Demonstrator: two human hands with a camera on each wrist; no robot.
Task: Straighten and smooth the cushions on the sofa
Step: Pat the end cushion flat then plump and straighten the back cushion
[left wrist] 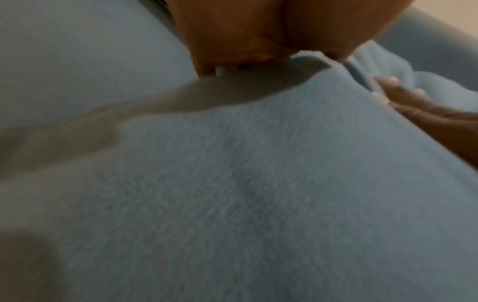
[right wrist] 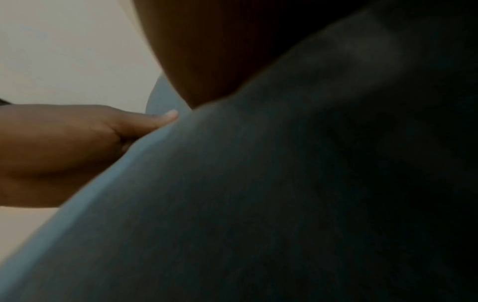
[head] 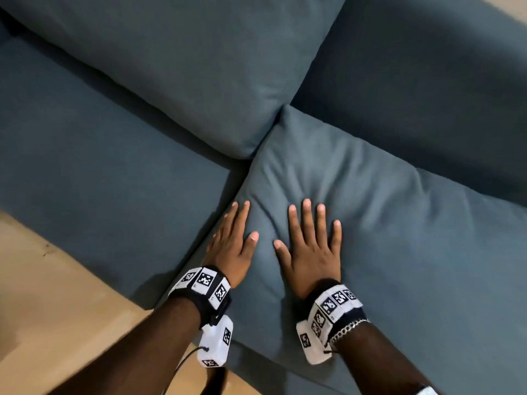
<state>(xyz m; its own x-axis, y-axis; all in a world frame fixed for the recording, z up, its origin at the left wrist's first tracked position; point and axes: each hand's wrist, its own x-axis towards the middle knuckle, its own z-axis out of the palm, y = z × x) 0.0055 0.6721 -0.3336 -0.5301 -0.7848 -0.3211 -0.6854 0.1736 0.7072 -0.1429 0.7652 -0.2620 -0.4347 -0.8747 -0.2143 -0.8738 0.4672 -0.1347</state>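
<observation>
A loose blue-grey cushion (head: 370, 223) lies flat on the sofa seat, creased around my hands. My left hand (head: 233, 240) presses flat on the cushion's left edge with straight fingers. My right hand (head: 310, 246) lies palm down on the cushion with fingers spread. In the left wrist view the cushion fabric (left wrist: 232, 194) fills the frame, my left palm (left wrist: 245, 30) sits on it at the top, and my right hand (left wrist: 413, 106) shows at the right edge. The right wrist view is dark; it shows the cushion (right wrist: 258, 194) and my left hand (right wrist: 77, 147) beside it.
Two back cushions stand behind, one (head: 176, 69) at upper left, the other (head: 427, 67) at upper right. A bare seat cushion (head: 99, 172) stretches left. Tan floor (head: 42, 309) lies at the lower left, past the sofa's front edge.
</observation>
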